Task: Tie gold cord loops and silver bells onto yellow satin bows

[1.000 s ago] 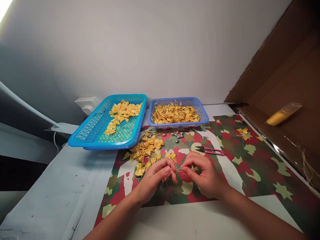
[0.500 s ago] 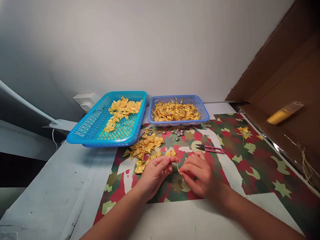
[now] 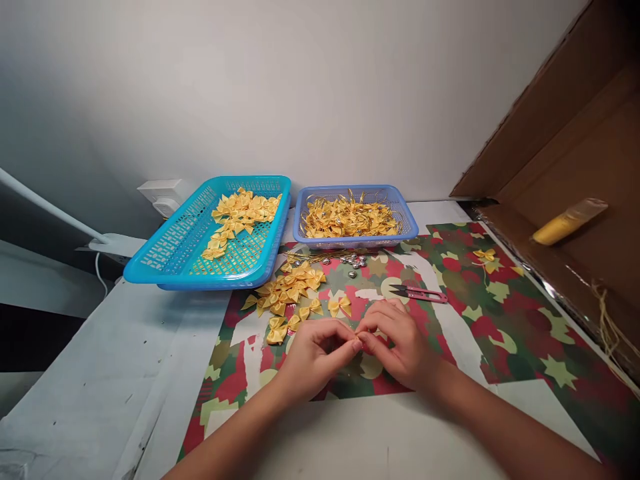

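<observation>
Thin strand, barely visible: pinching with left hand and right hand, touching fingertips together, angling wrists inward.

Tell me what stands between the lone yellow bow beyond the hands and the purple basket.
Loose silver bells lie between the lone yellow bow and the purple basket, with gold cords just in front of the basket.

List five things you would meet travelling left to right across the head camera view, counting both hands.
Turquoise basket → left hand → right hand → lone yellow ribbon bow → clear tube with yellow contents.
</observation>
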The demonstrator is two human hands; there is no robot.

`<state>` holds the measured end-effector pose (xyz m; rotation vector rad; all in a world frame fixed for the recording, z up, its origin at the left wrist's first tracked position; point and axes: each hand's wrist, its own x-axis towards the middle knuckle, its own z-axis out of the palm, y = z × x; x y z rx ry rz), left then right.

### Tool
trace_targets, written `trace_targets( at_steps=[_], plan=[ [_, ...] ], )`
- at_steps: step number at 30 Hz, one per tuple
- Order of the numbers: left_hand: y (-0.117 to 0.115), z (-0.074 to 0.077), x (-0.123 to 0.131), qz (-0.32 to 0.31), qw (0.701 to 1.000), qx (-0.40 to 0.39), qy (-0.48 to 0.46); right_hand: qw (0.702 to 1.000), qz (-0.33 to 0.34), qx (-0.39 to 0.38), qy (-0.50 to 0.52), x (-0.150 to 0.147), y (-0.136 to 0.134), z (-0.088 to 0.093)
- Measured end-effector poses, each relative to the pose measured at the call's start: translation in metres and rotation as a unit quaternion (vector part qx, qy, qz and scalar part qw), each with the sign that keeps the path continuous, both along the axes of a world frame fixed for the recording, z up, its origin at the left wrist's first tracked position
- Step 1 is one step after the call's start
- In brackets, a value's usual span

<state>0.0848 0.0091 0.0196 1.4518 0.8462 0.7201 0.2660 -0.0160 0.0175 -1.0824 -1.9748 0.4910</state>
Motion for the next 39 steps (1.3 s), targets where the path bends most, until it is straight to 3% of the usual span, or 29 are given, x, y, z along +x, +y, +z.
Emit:
trace_targets(
  at_steps=[4, 11, 18, 23, 31, 35, 39],
  plan=[
    [-0.0004, 0.0015, -0.0001, 0.006, 0.993, -0.088, -0.082, 0.991, 0.033, -0.111, 0.066, 0.0031, 0.0, 0.0043],
    [-0.0007, 0.0017, 0.0002, -0.004, 0.99, -0.092, -0.111, 0.969, 0.068, -0.221, 0.087, 0.0024, 0.0, 0.0057],
    [-0.0018, -0.0015, 0.0025, 0.011, 0.995, -0.078, -0.065, 0.982, 0.06, -0.171, 0.047, 0.002, -0.0015, 0.0028],
    [-0.0052, -0.0028, 0.0039, 0.047, 0.999, 0.015, -0.022, 0.993, 0.022, -0.114, 0.016, 0.0012, -0.0016, -0.0006],
    [-0.0079, -0.0009, -0.0001, 0.068, 0.99, 0.111, 0.057, 0.994, 0.02, -0.109, 0.015, -0.0022, -0.0015, 0.0002],
    [-0.0078, 0.0029, -0.0001, 0.071, 0.98, 0.176, 0.06, 0.993, 0.015, -0.113, 0.013, -0.002, -0.0022, 0.0015],
    [-0.0074, 0.0031, 0.0001, 0.055, 0.981, 0.182, 0.046, 0.994, 0.008, -0.107, 0.008, -0.0012, -0.0029, 0.0024]
  ],
)
